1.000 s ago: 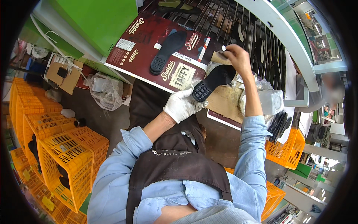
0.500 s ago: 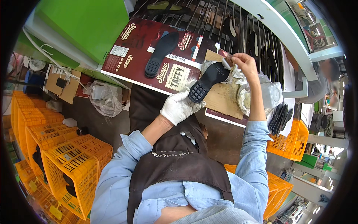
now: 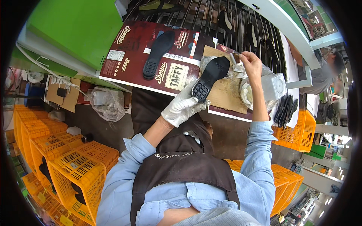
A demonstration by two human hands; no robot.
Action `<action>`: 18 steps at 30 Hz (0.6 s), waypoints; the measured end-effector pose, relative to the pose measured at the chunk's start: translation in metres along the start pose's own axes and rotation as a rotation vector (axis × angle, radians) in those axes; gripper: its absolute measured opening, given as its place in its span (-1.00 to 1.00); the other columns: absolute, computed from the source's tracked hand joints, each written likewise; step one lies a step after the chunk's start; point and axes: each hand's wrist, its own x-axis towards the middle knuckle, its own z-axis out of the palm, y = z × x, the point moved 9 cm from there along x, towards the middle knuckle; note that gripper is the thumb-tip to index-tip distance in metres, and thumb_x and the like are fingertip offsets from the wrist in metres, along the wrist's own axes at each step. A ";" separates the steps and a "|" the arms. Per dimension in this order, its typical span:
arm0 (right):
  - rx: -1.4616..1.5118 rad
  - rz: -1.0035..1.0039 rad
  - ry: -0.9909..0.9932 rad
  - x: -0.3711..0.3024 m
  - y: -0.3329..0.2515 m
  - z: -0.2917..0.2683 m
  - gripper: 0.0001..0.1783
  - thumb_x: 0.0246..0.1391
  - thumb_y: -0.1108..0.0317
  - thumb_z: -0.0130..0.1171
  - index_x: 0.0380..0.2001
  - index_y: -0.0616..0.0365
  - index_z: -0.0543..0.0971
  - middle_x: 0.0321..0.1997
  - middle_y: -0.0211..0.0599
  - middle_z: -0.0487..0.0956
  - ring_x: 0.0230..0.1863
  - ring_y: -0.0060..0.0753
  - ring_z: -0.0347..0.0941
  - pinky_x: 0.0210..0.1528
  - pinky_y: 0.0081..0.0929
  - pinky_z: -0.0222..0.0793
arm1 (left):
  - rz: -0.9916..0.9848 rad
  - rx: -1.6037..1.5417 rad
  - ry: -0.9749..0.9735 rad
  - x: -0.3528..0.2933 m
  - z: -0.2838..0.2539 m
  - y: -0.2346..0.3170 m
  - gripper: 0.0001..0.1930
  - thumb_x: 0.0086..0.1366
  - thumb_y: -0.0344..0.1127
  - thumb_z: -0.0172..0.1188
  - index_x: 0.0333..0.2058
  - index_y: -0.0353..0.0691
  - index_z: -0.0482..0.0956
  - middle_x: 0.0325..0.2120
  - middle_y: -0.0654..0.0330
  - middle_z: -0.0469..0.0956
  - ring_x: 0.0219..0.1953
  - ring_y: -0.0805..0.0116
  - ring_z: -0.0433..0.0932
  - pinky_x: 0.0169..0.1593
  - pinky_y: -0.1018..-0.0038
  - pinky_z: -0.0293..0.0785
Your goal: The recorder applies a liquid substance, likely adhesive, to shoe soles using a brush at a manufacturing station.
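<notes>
My left hand [image 3: 181, 107], in a white glove, is closed around the heel of a black shoe sole [image 3: 211, 78]. The sole is tilted, its toe pointing up and to the right and its gridded heel nearest my palm. Just right of the toe, my bare right hand [image 3: 252, 64] pinches a small, thin piece [image 3: 234, 58] whose kind I cannot make out; it is apart from the sole. A second black sole [image 3: 159, 54] lies on the dark red printed cardboard [image 3: 132, 56] to the left.
Brown cardboard [image 3: 226, 96] lies under the held sole. Beside it are a plastic-lined bowl [image 3: 247, 96] and a clear container [image 3: 274, 86]. Several black soles [image 3: 285, 111] stand at the right. Beyond is a rack of metal bars [image 3: 203, 17] holding shoe parts. Orange crates [image 3: 81, 169] are stacked at the left.
My right hand has drawn slightly away from the toe, to the right. The held sole has turned a little in my left hand, which keeps its grip. The whole view has shifted slightly.
</notes>
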 end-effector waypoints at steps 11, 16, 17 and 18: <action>0.072 -0.240 -0.055 -0.020 -0.059 0.030 -0.79 0.03 0.41 0.24 -0.25 0.27 0.60 -0.45 -0.33 0.61 -0.46 -0.65 0.47 -0.38 -0.63 0.41 | -0.005 0.060 0.025 0.002 -0.003 0.000 -0.33 0.29 -0.53 0.04 0.31 -0.17 -0.03 -0.03 0.08 0.40 -0.08 0.20 0.54 0.00 0.41 0.56; 0.322 -0.138 -0.351 -0.040 -0.066 0.041 -0.81 0.07 0.45 0.22 -0.24 0.30 0.58 -0.40 -0.42 0.61 -0.41 -0.71 0.47 -0.34 -0.67 0.41 | 0.008 0.026 0.028 0.000 -0.004 0.000 -0.32 0.29 -0.53 0.05 0.32 -0.18 -0.03 -0.04 0.08 0.39 -0.07 0.19 0.53 0.01 0.40 0.55; 0.225 -0.161 -0.335 -0.045 -0.062 0.043 -0.80 0.06 0.46 0.23 -0.22 0.30 0.58 -0.42 -0.40 0.61 -0.41 -0.71 0.46 -0.35 -0.66 0.40 | 0.011 0.035 0.050 -0.001 -0.004 0.000 -0.32 0.28 -0.53 0.06 0.31 -0.19 -0.03 -0.04 0.09 0.38 -0.07 0.19 0.53 0.02 0.38 0.55; -0.020 -0.337 -0.178 -0.045 -0.068 0.032 -0.74 0.01 0.48 0.26 -0.18 0.27 0.58 -0.42 -0.35 0.59 -0.42 -0.66 0.45 -0.38 -0.62 0.39 | 0.014 0.044 0.072 -0.001 -0.005 0.000 -0.32 0.28 -0.52 0.07 0.31 -0.20 -0.02 -0.03 0.10 0.38 -0.08 0.19 0.53 0.03 0.37 0.54</action>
